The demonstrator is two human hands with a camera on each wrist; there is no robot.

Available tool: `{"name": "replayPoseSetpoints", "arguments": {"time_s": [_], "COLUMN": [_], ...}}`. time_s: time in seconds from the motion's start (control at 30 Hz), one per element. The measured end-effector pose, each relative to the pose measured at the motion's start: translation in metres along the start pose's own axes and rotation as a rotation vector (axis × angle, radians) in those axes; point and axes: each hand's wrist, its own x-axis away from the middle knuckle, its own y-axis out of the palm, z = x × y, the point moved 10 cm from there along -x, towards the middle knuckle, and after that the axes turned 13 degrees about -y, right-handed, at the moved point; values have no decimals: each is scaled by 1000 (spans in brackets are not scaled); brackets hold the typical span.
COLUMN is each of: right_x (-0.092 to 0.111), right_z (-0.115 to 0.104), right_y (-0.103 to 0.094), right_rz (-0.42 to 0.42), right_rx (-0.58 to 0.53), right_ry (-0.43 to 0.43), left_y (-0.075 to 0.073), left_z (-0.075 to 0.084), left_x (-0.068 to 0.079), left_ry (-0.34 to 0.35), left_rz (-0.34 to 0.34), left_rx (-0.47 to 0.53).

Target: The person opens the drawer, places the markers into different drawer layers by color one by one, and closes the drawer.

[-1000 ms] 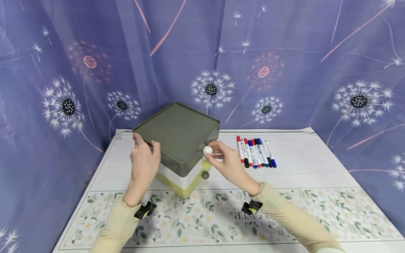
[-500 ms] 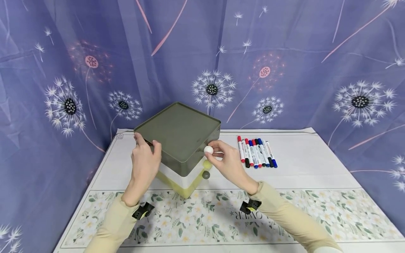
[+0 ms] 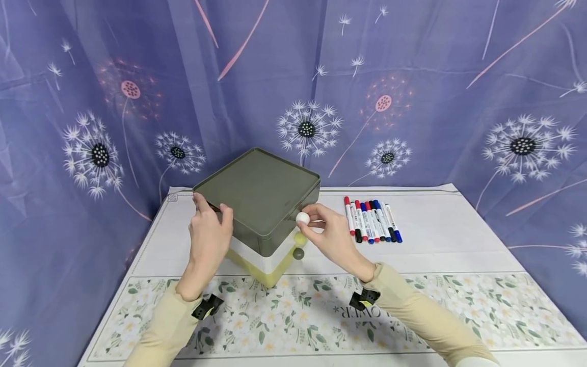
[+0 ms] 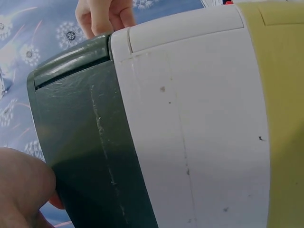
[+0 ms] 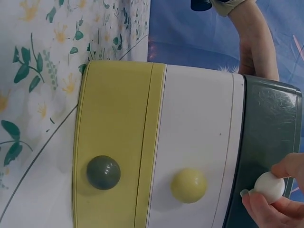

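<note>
Curtained-off spot — dandelion-print curtain [image 3: 257, 61], flowered table cover [image 3: 495, 300] — room type unclear.

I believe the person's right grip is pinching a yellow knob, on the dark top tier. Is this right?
Only the colour is wrong: the knob that the right grip pinches, on the dark top tier, is white, as the right wrist view shows.

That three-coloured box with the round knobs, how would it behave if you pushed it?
The box is probably stiff, judging by its crisp edges. It seems likelier to slide than tip, given its broad, square shape. Its glossy dark top tier may feel slippery.
</note>
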Motion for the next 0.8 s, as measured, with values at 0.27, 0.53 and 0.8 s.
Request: {"name": "replayPoseSetpoints", "arguments": {"time_s": [0.27, 0.53, 0.8], "right_x": [2, 3, 5], "right_z": [-2, -2, -1], "right_y": [-4, -5, -7], "right_rz": [17, 19, 12], "right_rx": [4, 9, 26], "right_ry": [1, -3, -8], "left_y": [0, 0, 2], "left_z": [-1, -1, -3], "left_x": [0, 0, -1], "left_ry": [-6, -10, -18], "left_rz": [-7, 5, 10], "left_rx": [-2, 1, 0]}}
